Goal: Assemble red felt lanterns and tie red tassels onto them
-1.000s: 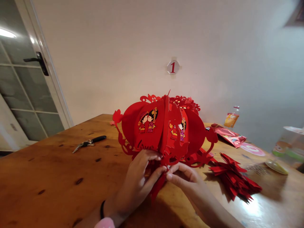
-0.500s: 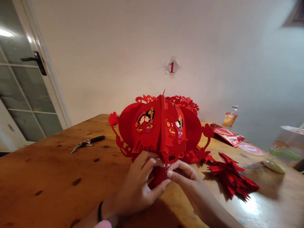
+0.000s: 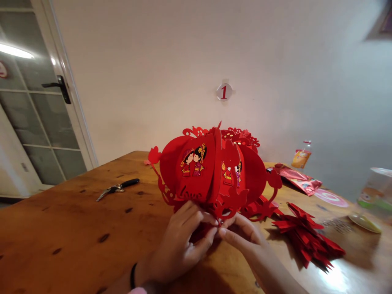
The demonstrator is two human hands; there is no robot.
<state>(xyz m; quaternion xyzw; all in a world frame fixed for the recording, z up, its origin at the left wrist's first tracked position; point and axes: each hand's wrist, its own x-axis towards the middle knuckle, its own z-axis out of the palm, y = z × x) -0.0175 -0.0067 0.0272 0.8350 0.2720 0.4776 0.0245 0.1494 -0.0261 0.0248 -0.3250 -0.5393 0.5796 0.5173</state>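
Note:
A red lantern [image 3: 196, 167] with cut-out edges and pictures of a kissing couple stands on the wooden table, in front of both hands. My left hand [image 3: 186, 239] pinches the lantern's lower front edge between thumb and fingers. Close beside it, my right hand [image 3: 245, 234] is closed with its fingertips at the same spot. A small shiny bit shows between the fingertips, too small to make out. The underside of the lantern is partly hidden by my hands.
Pliers-like cutters [image 3: 118, 188] lie at the left. Folded red pieces [image 3: 308, 234], small metal rings [image 3: 338, 225], a red foil packet [image 3: 298, 178], a bottle [image 3: 301, 157], a clear tub [image 3: 376, 190] and a yellowish lid [image 3: 364, 223] are at the right.
The view has shifted, so the scene sits lower and further right. My left thumb and fingertips have come together at the lantern's lower edge. My right hand stays beside them.

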